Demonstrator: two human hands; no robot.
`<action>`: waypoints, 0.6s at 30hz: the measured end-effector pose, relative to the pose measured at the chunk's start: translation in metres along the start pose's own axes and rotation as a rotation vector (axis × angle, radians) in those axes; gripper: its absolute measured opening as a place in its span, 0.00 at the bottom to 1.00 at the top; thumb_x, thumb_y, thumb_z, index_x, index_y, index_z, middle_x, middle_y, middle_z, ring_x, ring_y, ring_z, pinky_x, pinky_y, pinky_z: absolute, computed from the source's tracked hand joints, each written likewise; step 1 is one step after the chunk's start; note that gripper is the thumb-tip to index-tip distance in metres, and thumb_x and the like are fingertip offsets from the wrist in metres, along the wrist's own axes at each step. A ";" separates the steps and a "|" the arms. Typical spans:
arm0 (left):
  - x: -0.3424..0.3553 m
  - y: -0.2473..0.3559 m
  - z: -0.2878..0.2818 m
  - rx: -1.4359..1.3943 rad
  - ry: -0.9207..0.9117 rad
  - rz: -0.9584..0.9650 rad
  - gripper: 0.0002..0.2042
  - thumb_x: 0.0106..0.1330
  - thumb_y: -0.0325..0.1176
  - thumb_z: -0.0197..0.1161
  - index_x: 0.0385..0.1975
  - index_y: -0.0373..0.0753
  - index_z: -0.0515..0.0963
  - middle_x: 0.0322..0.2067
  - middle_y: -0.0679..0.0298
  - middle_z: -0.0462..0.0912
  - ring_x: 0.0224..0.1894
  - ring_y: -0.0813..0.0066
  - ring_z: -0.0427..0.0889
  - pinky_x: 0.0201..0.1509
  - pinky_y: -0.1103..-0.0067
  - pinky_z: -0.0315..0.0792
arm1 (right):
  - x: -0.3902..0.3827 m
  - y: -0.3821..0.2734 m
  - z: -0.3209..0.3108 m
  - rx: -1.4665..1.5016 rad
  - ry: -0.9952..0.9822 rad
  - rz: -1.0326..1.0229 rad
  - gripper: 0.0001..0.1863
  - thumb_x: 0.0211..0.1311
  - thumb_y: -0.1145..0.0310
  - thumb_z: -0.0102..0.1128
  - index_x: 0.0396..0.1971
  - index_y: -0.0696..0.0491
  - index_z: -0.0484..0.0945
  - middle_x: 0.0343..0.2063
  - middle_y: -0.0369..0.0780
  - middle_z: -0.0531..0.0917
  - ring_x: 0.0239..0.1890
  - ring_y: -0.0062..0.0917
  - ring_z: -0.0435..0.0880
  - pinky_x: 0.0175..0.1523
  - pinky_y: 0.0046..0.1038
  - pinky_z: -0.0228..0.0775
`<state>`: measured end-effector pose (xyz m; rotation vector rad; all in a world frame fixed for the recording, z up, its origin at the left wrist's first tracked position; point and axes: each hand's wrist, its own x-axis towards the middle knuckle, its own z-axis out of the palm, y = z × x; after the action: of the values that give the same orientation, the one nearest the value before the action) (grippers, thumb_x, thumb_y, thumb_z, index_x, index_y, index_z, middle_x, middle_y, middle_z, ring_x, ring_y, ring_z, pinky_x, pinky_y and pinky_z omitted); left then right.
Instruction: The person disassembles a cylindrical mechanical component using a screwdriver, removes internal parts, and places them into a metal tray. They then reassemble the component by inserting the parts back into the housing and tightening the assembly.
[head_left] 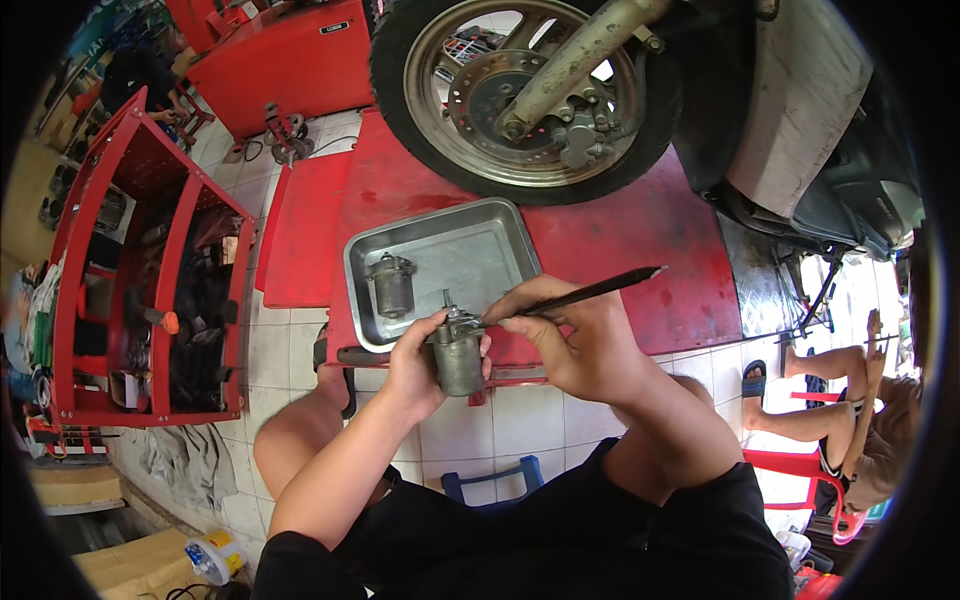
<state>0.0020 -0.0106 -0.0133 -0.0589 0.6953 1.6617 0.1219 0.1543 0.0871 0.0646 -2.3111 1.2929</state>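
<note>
My left hand [412,372] is wrapped round a small cylindrical starter motor [460,364], held upright with its shaft pointing up, just off the near edge of a metal tray [475,252]. In my right hand [580,350] is a slim black-handled tool [608,288], pinched between thumb and fingers. Its tapered handle points to the far right. The working end meets the top of the motor, where my fingers partly hide it, so its kind is unclear. A second, similar motor [393,292] stands in the tray's left half.
The tray rests on a red platform [640,240] below a motorcycle's front wheel [525,100]. A dark handle [362,356] pokes out at the tray's near left corner. Left stands a red tool cart [150,270]; a blue stool [492,482] is near my legs. Another person sits at right.
</note>
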 end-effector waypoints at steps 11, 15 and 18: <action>-0.003 0.002 0.006 0.130 -0.038 0.103 0.24 0.70 0.52 0.47 0.46 0.34 0.74 0.36 0.54 0.81 0.35 0.58 0.81 0.45 0.68 0.75 | 0.002 0.005 -0.010 0.083 0.055 -0.016 0.03 0.62 0.81 0.61 0.34 0.63 0.81 0.30 0.45 0.86 0.30 0.30 0.89 0.37 0.24 0.79; -0.005 0.006 0.010 -0.074 -0.054 0.075 0.24 0.71 0.53 0.46 0.45 0.35 0.75 0.38 0.52 0.80 0.39 0.54 0.80 0.48 0.64 0.73 | 0.003 0.010 -0.009 0.471 0.320 0.152 0.07 0.72 0.78 0.51 0.39 0.63 0.77 0.36 0.41 0.83 0.42 0.22 0.84 0.46 0.29 0.76; -0.001 0.007 0.009 -0.215 -0.076 0.134 0.30 0.69 0.60 0.46 0.49 0.33 0.74 0.41 0.51 0.78 0.46 0.50 0.76 0.55 0.65 0.69 | 0.001 0.012 -0.012 0.061 0.201 0.152 0.05 0.71 0.77 0.51 0.39 0.62 0.76 0.31 0.45 0.79 0.36 0.28 0.82 0.40 0.29 0.72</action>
<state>-0.0015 -0.0073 -0.0024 -0.1043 0.4697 1.8531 0.1228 0.1709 0.0836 -0.2149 -2.1394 1.3763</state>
